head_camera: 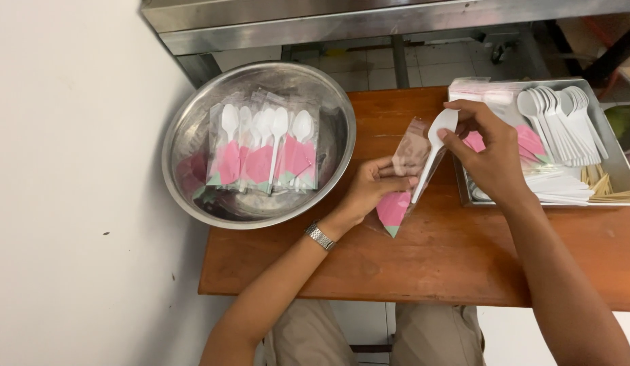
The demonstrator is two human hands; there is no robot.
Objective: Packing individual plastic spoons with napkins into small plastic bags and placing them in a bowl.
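My left hand [372,190] holds a clear plastic sleeve [403,173] with a pink and green printed bottom, over the wooden table [437,257]. My right hand [488,152] pinches the bowl end of a white plastic spoon [433,149], whose handle slants down into the sleeve's open top. On my left wrist sits a metal watch band [319,236].
A large steel bowl [193,135] at the left holds several packed spoon sleeves [264,152]. A steel tray [616,159] at the right holds loose white spoons [562,122], empty sleeves, folded napkins and wooden sticks. A steel counter edge [369,24] runs behind. A white wall is at the left.
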